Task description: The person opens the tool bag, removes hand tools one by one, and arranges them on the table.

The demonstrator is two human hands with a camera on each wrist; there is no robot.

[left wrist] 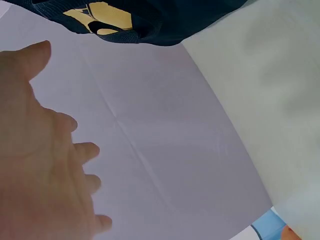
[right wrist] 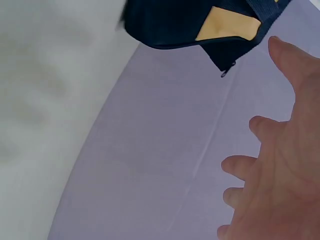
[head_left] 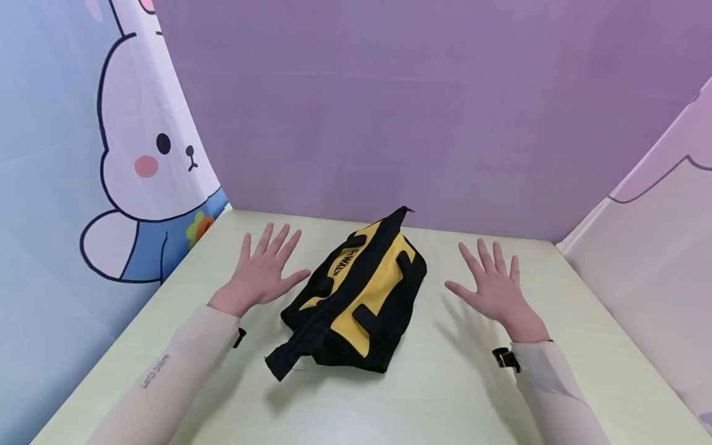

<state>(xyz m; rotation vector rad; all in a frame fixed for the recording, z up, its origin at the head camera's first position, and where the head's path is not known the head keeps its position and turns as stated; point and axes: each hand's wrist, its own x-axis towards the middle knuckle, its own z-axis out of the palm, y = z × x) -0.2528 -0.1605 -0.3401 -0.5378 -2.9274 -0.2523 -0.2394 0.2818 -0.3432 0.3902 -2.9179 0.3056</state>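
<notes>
A black and yellow zippered tool bag [head_left: 361,296] lies at an angle on the pale table, between the two hands. Its black zipper strip runs along the top, with a loose end jutting toward the near left. On the left, my left hand [head_left: 264,270] hovers with fingers spread, its thumb tip close to the bag's side; whether they touch I cannot tell. My right hand [head_left: 495,290] is held apart from the bag on the right, fingers straight and spread. In the right wrist view, the zipper pull [right wrist: 224,74] hangs at the bag's far end. Neither hand holds anything.
The pale table [head_left: 389,408] ends at a purple backdrop [head_left: 389,111] behind the bag. A blue panel with a cartoon rabbit [head_left: 150,136] stands at the left, and a light pink panel [head_left: 662,247] borders the right. Both wrists carry black straps.
</notes>
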